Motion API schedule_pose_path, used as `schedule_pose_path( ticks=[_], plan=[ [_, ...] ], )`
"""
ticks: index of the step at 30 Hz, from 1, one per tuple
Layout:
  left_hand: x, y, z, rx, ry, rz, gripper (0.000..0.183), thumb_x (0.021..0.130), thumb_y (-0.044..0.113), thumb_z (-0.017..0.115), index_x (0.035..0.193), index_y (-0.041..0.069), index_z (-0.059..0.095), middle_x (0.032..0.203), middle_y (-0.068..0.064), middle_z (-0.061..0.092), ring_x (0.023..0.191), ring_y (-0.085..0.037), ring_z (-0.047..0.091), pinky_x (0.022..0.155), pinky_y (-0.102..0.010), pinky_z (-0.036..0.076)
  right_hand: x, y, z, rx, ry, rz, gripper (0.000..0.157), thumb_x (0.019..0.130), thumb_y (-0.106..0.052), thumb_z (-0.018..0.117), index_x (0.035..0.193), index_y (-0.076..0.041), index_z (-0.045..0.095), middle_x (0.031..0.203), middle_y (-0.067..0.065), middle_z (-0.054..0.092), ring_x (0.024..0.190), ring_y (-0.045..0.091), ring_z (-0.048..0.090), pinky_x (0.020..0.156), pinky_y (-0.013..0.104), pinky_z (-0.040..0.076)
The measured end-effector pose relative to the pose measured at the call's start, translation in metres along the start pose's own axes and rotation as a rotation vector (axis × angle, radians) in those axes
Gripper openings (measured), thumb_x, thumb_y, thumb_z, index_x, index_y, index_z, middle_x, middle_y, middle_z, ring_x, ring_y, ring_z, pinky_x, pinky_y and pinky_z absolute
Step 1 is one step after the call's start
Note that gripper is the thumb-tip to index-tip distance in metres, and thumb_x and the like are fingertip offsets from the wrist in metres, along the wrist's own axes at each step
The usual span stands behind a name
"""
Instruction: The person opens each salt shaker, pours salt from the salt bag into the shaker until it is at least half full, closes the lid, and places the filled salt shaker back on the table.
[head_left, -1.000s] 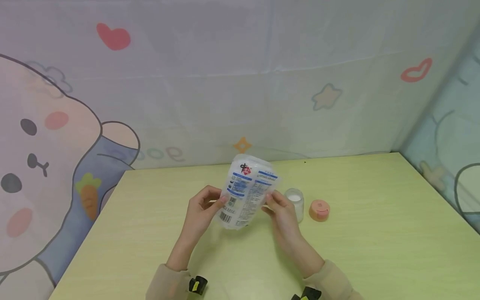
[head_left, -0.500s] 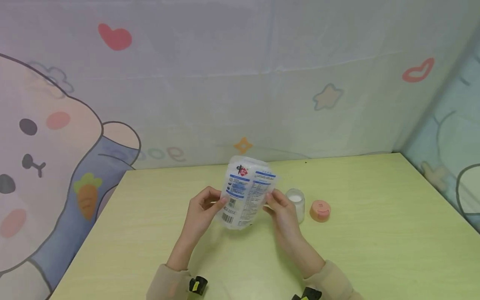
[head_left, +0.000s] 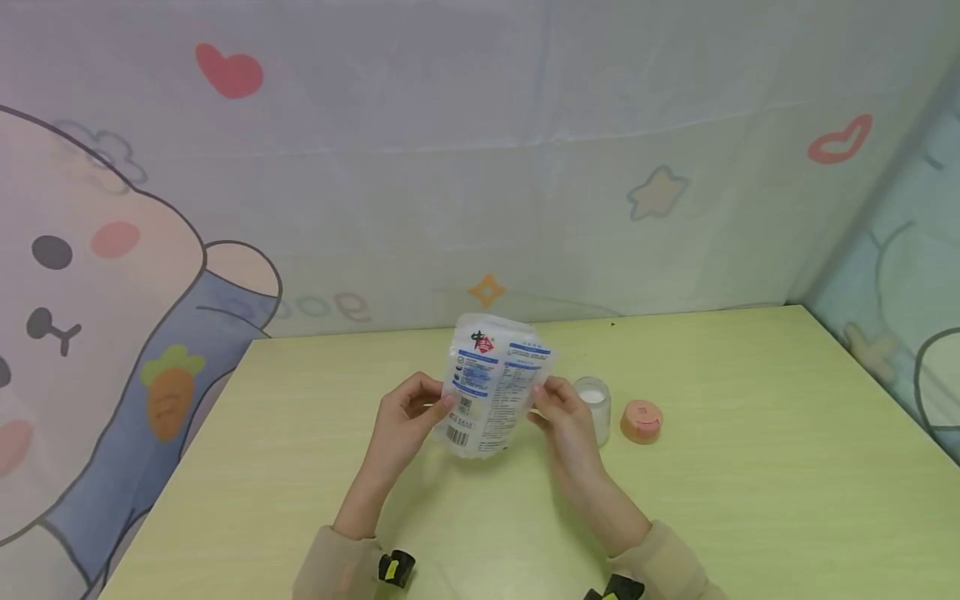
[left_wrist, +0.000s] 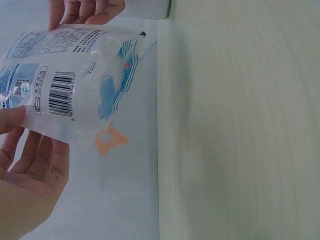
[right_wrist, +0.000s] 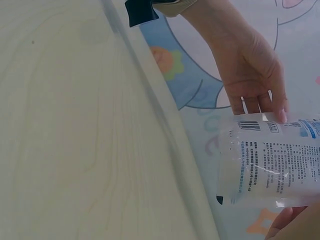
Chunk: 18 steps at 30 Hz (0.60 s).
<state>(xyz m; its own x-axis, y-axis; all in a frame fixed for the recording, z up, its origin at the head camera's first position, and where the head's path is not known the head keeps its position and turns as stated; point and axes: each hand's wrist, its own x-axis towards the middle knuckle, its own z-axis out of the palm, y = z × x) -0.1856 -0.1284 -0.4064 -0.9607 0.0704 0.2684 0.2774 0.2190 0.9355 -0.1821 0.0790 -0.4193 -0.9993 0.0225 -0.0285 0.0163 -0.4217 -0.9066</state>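
Both hands hold a white plastic salt bag [head_left: 491, 387] above the table, its printed side with barcode and blue bands facing up. The left hand [head_left: 408, 417] pinches the bag's left edge, thumb on the print and fingers behind it. At the opposite edge, the right hand [head_left: 570, 429] pinches with its thumb in front. In the left wrist view, the salt bag [left_wrist: 60, 90] shows its barcode near the left hand [left_wrist: 35, 180]. The right wrist view has the salt bag [right_wrist: 270, 165] between the left hand [right_wrist: 252, 70] and a cropped part of the right hand.
Just beyond the right hand stands a lidless glass jar [head_left: 598, 408] with white contents, partly hidden by that hand. A round pink lid [head_left: 641, 422] lies to its right. The pale wooden table [head_left: 750, 467] ends at a patterned cloth backdrop [head_left: 420, 208].
The salt bag has shifted and turned slightly to the left, its top a little lower. Both hands keep their grip; the jar and lid stay in place.
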Motion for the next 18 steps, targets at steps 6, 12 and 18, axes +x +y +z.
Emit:
schedule_pose_path(
  ticks=[6,12,18],
  plan=[
    [0.0008,-0.0001,0.0004,0.004,0.005,-0.009,0.01,0.088,0.005,0.067,0.094,-0.002,0.063,0.099,-0.018,0.066,0.088,-0.009,0.063,0.082,-0.024,0.052,0.0004,0.0007,-0.0003,-0.008,-0.008,-0.004,0.006,0.097,-0.012,0.054,0.101,-0.014,0.058,0.091,-0.014,0.065,0.093,0.006,0.056,0.091,0.028,0.041],
    [0.0011,-0.0005,0.0003,0.009,0.013,-0.028,0.009,0.088,0.005,0.067,0.093,-0.002,0.063,0.098,-0.017,0.066,0.09,-0.011,0.063,0.083,-0.026,0.051,0.0018,0.0017,0.0001,-0.009,-0.006,-0.003,0.006,0.097,-0.012,0.054,0.098,-0.015,0.059,0.09,-0.014,0.066,0.093,0.007,0.056,0.091,0.029,0.041],
    [0.0021,-0.0038,0.0002,0.026,0.017,-0.056,0.009,0.087,0.005,0.067,0.092,-0.001,0.063,0.098,-0.015,0.067,0.091,-0.013,0.063,0.086,-0.029,0.051,0.0021,0.0028,0.0,-0.02,0.002,0.0,0.007,0.096,-0.012,0.055,0.1,-0.014,0.061,0.092,-0.013,0.067,0.095,0.008,0.056,0.092,0.03,0.042]
  ],
)
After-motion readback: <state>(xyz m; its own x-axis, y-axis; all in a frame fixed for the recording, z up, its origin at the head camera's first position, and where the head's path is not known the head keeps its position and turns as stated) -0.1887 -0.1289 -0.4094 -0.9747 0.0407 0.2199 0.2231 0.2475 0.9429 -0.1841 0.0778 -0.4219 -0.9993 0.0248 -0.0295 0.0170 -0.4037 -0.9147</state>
